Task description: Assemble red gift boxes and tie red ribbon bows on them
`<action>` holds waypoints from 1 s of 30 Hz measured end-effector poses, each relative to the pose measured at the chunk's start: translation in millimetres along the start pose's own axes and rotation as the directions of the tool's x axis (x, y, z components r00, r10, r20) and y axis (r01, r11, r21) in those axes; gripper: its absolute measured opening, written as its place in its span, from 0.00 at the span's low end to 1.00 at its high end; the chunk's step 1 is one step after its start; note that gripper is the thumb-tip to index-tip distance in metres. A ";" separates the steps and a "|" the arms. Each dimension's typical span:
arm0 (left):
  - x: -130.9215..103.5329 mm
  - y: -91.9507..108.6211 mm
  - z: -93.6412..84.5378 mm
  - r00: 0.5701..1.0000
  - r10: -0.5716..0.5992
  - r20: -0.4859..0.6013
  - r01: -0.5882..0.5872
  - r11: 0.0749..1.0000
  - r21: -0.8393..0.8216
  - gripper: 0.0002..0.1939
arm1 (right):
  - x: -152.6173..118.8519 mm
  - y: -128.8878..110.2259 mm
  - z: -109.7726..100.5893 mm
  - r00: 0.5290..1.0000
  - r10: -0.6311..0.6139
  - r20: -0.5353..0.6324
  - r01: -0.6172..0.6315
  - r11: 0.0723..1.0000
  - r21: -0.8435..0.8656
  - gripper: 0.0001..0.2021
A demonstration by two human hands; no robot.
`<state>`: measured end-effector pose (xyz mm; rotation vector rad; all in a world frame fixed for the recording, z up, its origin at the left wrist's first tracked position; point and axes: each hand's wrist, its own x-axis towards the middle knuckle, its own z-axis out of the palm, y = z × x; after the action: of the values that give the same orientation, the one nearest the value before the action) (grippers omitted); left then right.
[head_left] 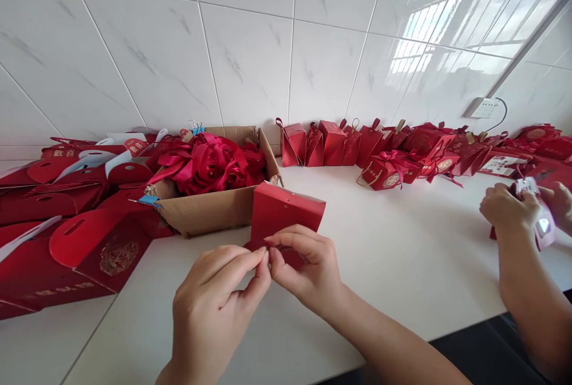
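Note:
My left hand is closed in a pinch at the lower middle, its thumb and forefinger tips meeting those of my right hand. My right hand is pinched too. Whatever lies between the fingertips is too small to make out. Directly behind the fingers a red box stands upright on the white table, its lower part partly hidden by my right hand. Behind it to the left, a cardboard box holds a heap of red ribbons.
Large red boxes are piled at the left. Small red boxes with ribbon loops line the tiled wall. At the far right, another person's hands hold a pinkish item. A power strip is by the wall.

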<state>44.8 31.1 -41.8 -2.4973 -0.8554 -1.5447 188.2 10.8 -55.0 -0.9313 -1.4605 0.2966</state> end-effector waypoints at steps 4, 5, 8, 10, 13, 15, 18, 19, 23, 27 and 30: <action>-0.2 -2.7 -3.1 1.000 -0.003 0.031 0.004 1.000 -0.021 0.06 | 1.0 -0.5 0.1 1.000 -0.020 0.017 0.021 1.000 -0.021 0.06; -0.2 -3.5 -4.0 0.999 -0.004 0.039 0.005 1.000 -0.023 0.06 | 0.8 -0.4 0.4 1.000 -0.026 0.017 0.026 0.999 -0.021 0.06; -0.6 -5.6 -5.6 0.999 -0.015 0.042 0.016 1.000 -0.019 0.05 | -0.5 0.2 1.7 0.999 -0.035 0.018 0.036 0.999 -0.018 0.06; -1.2 -6.7 -5.4 0.999 -0.020 0.033 0.020 1.000 -0.019 0.05 | -1.6 0.7 2.6 0.999 -0.046 0.010 0.047 0.999 -0.022 0.06; -2.4 -8.0 -4.3 1.000 -0.021 0.018 0.021 0.999 -0.029 0.05 | -2.8 1.6 3.7 0.997 -0.081 -0.006 0.081 0.996 -0.032 0.07; -3.2 -8.4 -3.6 0.999 -0.034 0.011 0.034 0.999 -0.030 0.05 | -3.1 2.2 4.0 0.995 -0.098 -0.015 0.097 0.995 -0.031 0.07; -3.2 -8.3 -3.9 0.997 -0.082 0.007 0.082 0.996 -0.039 0.05 | -2.9 2.6 3.4 0.996 -0.091 -0.003 0.091 0.996 -0.007 0.08; -2.8 -8.2 -4.7 0.994 -0.108 0.009 0.109 0.993 -0.053 0.05 | -2.7 2.4 2.8 0.996 -0.085 0.012 0.084 0.996 0.011 0.08; -0.6 -8.8 -11.4 0.964 -0.253 0.076 0.263 0.945 -0.196 0.05 | -2.2 0.6 0.2 0.993 0.015 0.121 -0.036 0.985 0.170 0.09; 0.7 -11.4 -18.1 0.914 -0.338 0.224 0.402 0.825 -0.396 0.05 | -2.3 0.4 -1.6 0.928 0.221 0.298 -0.348 0.799 0.490 0.11; 2.0 -12.1 -20.3 0.875 -0.362 0.323 0.479 0.748 -0.459 0.05 | -1.3 1.5 -2.9 0.886 0.243 0.395 -0.442 0.700 0.561 0.11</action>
<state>23.1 34.9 -32.8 -3.0668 -1.2534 -1.8843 191.2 9.8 -56.6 -0.5951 -1.2873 1.1939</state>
